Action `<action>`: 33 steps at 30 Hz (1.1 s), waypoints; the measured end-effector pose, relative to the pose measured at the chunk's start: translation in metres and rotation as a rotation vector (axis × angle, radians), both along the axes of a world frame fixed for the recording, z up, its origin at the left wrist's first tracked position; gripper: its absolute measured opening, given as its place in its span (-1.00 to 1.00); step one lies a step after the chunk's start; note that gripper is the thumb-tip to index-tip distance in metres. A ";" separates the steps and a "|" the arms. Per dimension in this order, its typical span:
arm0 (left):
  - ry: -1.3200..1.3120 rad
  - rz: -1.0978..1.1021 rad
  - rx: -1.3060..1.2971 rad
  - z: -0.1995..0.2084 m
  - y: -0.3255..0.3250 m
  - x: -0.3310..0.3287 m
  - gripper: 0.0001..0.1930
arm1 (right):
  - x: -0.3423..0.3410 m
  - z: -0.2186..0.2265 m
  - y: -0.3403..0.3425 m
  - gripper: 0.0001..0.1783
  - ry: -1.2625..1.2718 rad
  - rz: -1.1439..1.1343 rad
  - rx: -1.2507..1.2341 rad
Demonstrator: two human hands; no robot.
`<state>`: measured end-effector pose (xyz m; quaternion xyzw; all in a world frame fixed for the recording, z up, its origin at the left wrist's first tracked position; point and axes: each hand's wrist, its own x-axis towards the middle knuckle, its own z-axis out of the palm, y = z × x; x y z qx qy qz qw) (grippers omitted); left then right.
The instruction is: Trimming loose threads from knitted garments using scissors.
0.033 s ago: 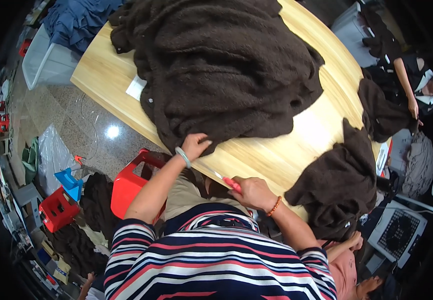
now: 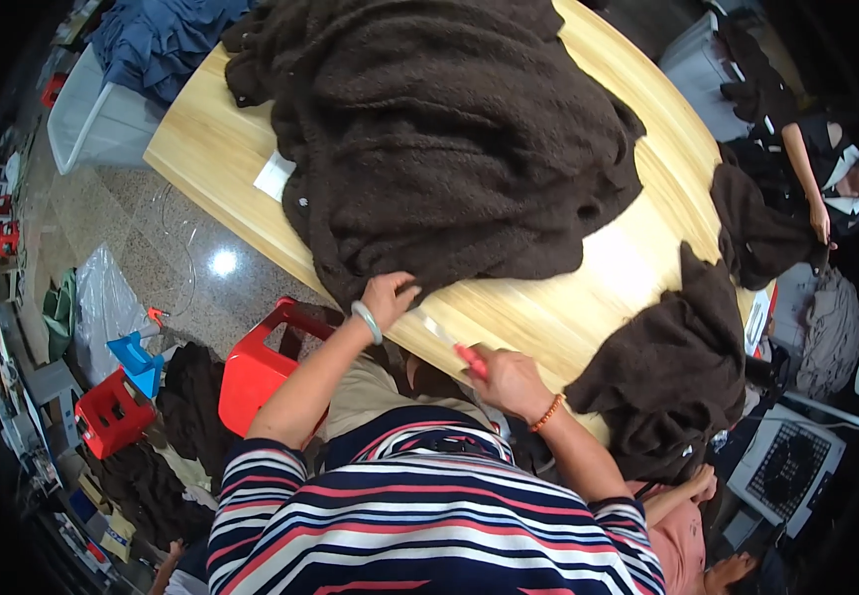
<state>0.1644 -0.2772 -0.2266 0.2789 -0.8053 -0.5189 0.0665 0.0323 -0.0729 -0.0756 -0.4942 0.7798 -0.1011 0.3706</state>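
A large dark brown fleecy garment [image 2: 449, 139] lies spread and rumpled over the far part of the wooden table [image 2: 509, 322]. At its near lower edge, my left hand [image 2: 387, 299] pinches the fabric between thumb and fingers. My right hand [image 2: 513, 383] is closed round the red handle of a small bladed tool [image 2: 472, 363], over the table's near edge. Its thin metal blade points up and left toward my left hand, apart from the cloth. The blade is blurred, so its exact kind is unclear.
A second brown garment [image 2: 662, 367] is heaped at the table's right end, near another person's arm [image 2: 682, 496]. A red stool [image 2: 251, 367] stands by my left side. A bin [image 2: 102, 124] of blue cloth stands far left. Another person's hand [image 2: 821, 220] holds brown cloth at far right.
The bladed tool has turned slightly in my right hand. My left hand has shifted a little down and right. The garments lie much as before.
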 end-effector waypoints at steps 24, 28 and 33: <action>0.116 0.407 1.204 0.013 -0.017 0.044 -0.73 | 0.015 0.019 -0.021 -0.72 -0.099 0.212 0.029; -0.032 0.049 0.436 0.038 -0.015 0.027 -0.80 | -0.013 0.015 0.000 -0.64 0.066 -0.170 0.050; 0.209 0.115 0.158 0.026 -0.004 -0.033 -0.79 | -0.031 0.032 0.016 -0.65 0.117 -0.171 0.135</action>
